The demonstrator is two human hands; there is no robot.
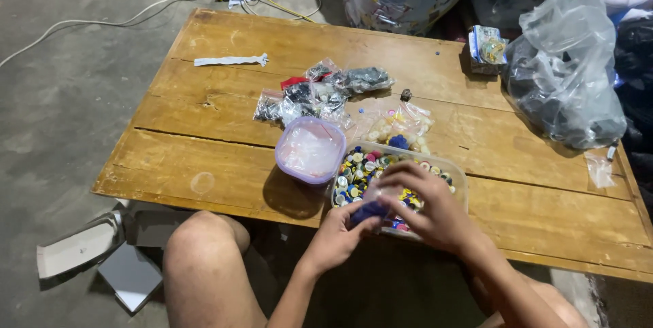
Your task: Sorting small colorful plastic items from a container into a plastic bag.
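My left hand [337, 236] and my right hand [425, 209] meet over the near edge of a clear plastic tub [461, 177] full of small colourful buttons [359, 171]. Between the fingers of both hands is a small clear bag of dark blue buttons [369, 211]. The left hand grips the bag from below. The right hand's fingers pinch its top from above. A purple-rimmed round container [311, 150] with clear plastic inside stands just left of the tub.
All of this rests on a low wooden table [224, 130]. Several small bags of dark buttons [320, 93] and a bag of pale ones [401, 127] lie behind the tub. A large clear bag [564, 69] sits at right. My bare knee [201, 246] is at the table's front.
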